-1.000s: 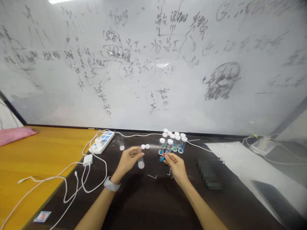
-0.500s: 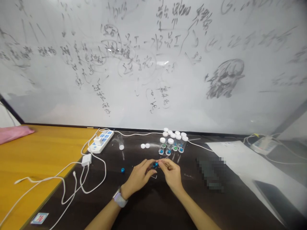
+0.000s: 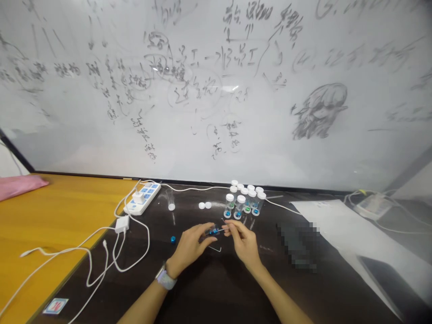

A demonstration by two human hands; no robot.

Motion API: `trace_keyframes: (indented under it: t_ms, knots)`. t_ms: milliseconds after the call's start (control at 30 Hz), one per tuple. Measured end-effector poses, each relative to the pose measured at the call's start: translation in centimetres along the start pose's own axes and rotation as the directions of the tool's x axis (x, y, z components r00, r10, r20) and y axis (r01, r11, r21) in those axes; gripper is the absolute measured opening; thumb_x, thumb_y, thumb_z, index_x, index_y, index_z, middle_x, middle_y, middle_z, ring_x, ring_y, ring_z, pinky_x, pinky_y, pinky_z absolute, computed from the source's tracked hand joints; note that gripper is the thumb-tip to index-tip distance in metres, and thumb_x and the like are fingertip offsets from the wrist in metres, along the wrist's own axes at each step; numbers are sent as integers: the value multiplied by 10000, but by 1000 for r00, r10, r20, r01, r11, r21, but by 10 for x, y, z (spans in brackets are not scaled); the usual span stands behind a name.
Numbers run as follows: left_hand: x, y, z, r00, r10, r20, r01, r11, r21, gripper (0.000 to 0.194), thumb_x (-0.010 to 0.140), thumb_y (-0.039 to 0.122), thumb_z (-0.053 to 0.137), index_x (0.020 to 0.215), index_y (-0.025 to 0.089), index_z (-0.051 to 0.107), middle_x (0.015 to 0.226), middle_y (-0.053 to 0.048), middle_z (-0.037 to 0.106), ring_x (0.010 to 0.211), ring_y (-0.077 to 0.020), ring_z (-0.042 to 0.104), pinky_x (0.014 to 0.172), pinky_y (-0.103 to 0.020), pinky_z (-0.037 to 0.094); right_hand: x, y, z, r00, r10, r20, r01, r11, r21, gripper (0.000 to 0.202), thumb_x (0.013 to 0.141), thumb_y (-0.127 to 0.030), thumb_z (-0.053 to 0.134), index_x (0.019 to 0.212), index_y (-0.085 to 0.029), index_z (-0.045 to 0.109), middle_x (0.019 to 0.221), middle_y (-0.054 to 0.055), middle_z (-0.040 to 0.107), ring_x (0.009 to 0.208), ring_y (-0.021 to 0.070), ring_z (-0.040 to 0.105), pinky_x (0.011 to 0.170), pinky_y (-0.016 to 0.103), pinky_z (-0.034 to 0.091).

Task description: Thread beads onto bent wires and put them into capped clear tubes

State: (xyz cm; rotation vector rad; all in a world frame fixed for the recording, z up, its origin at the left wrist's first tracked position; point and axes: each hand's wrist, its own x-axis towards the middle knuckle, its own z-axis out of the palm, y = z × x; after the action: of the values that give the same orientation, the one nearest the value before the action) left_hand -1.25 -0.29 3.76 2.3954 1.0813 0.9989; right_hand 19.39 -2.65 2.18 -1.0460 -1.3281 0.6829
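Note:
My left hand (image 3: pixel 194 245) is closed around a small clear plastic vial (image 3: pixel 207 232) lying on its side, its end toward my right hand. A blue piece (image 3: pixel 213 231) sits in the vial near that end. My right hand (image 3: pixel 243 240) pinches a thin metal rod (image 3: pixel 221 230), whose tip points at the blue piece; whether they touch I cannot tell. Below the vial, a thin bent metal rod (image 3: pixel 216 249) lies on the dark table. Left of my left hand rests a loose blue piece (image 3: pixel 173 240).
Several white-capped clear vials (image 3: pixel 240 201) with blue or green pieces stand behind my hands. Two white caps (image 3: pixel 204 205) and a clear vial (image 3: pixel 170 198) lie nearby. Left are a power strip (image 3: pixel 145 198) and white cables (image 3: pixel 148 238); right, a white sheet (image 3: pixel 324 216) and dark slab (image 3: pixel 384 279).
My right hand has drawn slightly right, away from the vial, and the metal rod now shows between the hands. The vial and my left hand have shifted slightly left.

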Motion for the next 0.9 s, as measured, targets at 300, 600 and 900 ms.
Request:
trace_keyframes:
  t_ms: [300,600,900]
  knots:
    - [-4,2,-3,1000,28,-5,-27,992,122,418,923,464,617,1316,322,602,1060,-47,730,930,-225,709,802,-310,552,4,-10,-12,944,-209,257,276,924,-264,222,972,-346,564,1032,-256,758,838,52,727,698,204,649,643,310,527]
    - [-4,3,0,998,60,34,-64,989,130,421,924,458,615,1322,321,603,1030,-53,731,915,-223,707,820,-312,551,8,-25,-19,881,-157,447,307,908,-286,284,1008,-345,489,959,-255,753,773,50,691,724,213,608,690,326,502]
    - [0,0,6,994,-99,-41,90,978,-188,415,916,417,630,1306,277,625,1033,-50,748,902,-216,697,857,-344,555,3,-12,-9,974,-22,226,50,991,-120,265,953,-410,582,1122,-256,715,946,55,723,634,179,670,561,296,585]
